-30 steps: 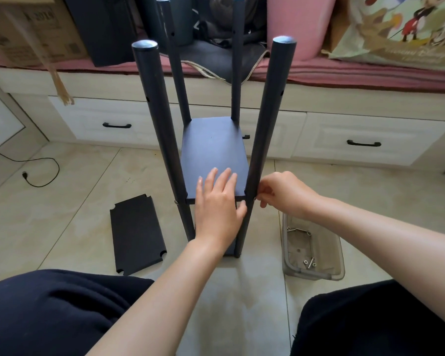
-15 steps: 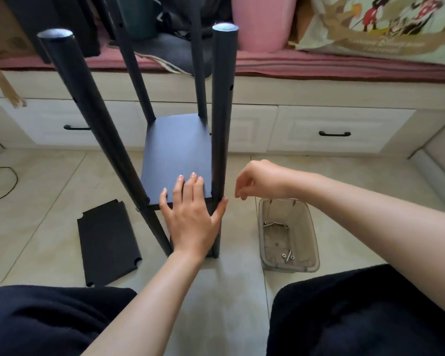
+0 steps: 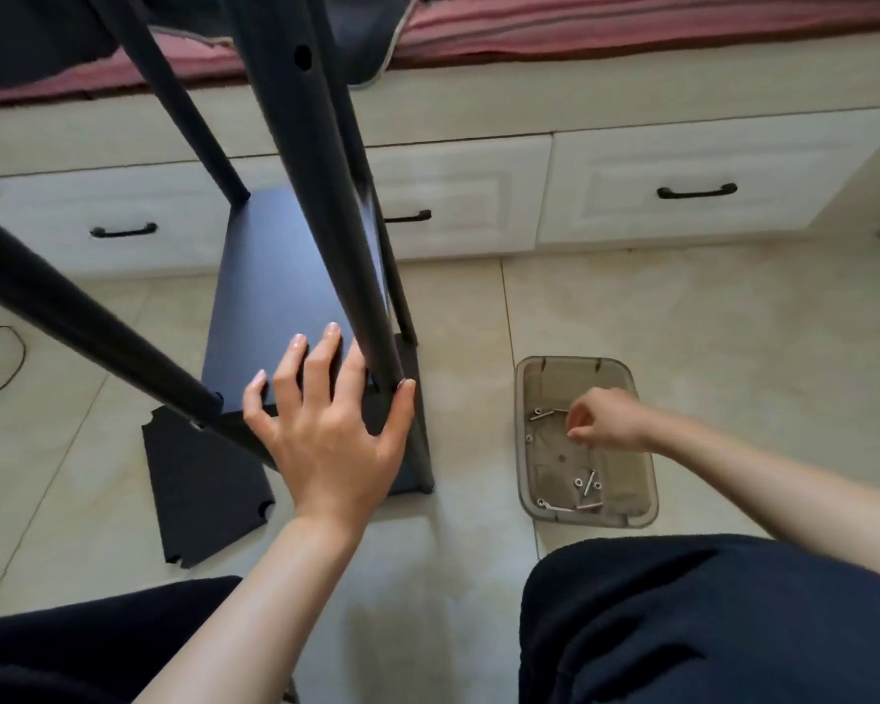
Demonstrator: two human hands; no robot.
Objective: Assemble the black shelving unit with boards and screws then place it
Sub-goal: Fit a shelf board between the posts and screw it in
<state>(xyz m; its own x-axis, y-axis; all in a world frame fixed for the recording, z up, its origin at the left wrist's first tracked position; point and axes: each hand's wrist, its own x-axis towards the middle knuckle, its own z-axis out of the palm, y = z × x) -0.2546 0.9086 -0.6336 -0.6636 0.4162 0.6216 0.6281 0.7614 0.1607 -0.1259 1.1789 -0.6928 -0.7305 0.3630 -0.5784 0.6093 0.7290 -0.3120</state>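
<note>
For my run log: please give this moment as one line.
left hand: rests on shelf board | right hand: fingers curled over screw tray | spare board: on floor

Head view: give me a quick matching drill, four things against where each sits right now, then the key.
Things:
1. left hand
2. right hand
3. loose board
4. screws

Places:
A. flat on the floor tiles, left of the shelf
B. lying in the clear tray
C. spread on the shelf board, thumb by a pole
D. fingers curled, over the tray

Pairs: 1-C, 2-D, 3-A, 4-B
</note>
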